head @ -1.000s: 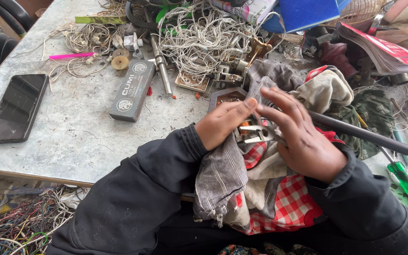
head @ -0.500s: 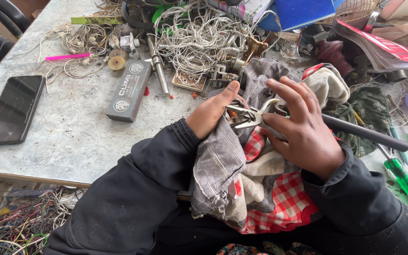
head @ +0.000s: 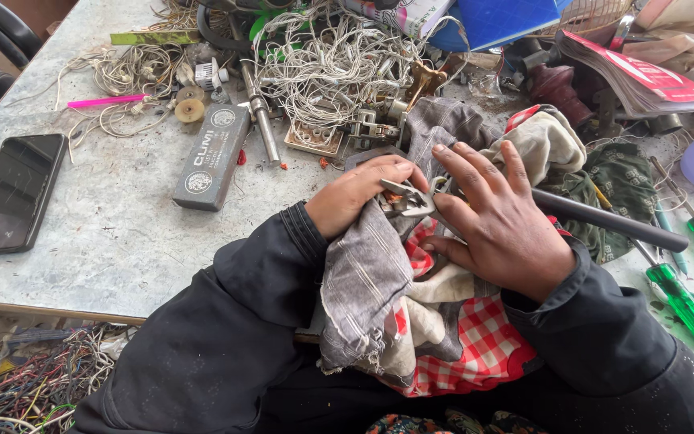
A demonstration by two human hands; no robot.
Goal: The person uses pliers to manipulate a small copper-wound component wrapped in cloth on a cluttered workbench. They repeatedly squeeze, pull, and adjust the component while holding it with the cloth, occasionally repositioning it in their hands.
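Metal part (head: pixel 408 198), perhaps gripped, on crumpled cloth (head: pixel 379 281).

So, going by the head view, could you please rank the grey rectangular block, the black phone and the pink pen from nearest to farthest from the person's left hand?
1. Grey rectangular block: nearest, just up and left of the left hand on the table.
2. Pink pen: farther, toward the far left by the wire tangle.
3. Black phone: farthest, at the table's left edge.

Phone (head: pixel 11 193) left; rags (head: pixel 411 321) centre; screwdrivers (head: pixel 688 301) right.
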